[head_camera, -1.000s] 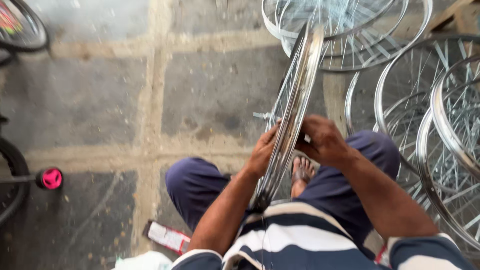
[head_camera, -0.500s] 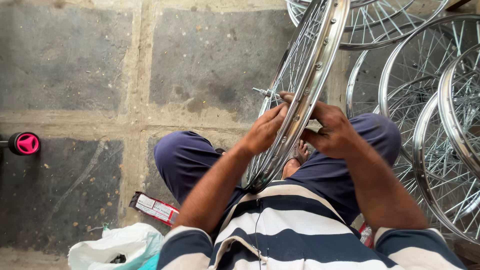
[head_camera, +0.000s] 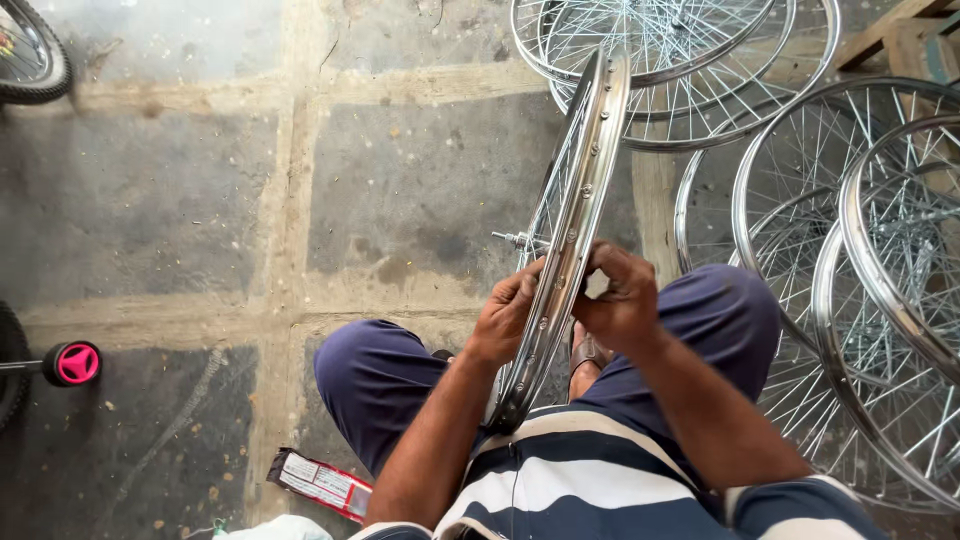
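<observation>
A shiny spoked bicycle wheel rim (head_camera: 590, 150) stands upright on edge between my knees, its axle (head_camera: 508, 239) sticking out to the left. My left hand (head_camera: 508, 312) grips the rim from the left side, fingers curled over its edge. My right hand (head_camera: 620, 298) holds the same rim from the right, thumb and fingers pinched at its edge; what they pinch is hidden. I sit in blue trousers and a striped shirt.
Several more chrome spoked wheels (head_camera: 860, 250) lie stacked on the stone floor to the right and at the top (head_camera: 680, 40). A black tyre (head_camera: 30, 55) is at top left, a pink-ended peg (head_camera: 77, 362) at left, a red-and-white packet (head_camera: 318, 483) by my left knee.
The view has shifted about between frames. Both hands stay on the rim, and the wheel remains upright between my knees. The white bag at the bottom edge has mostly left view.
</observation>
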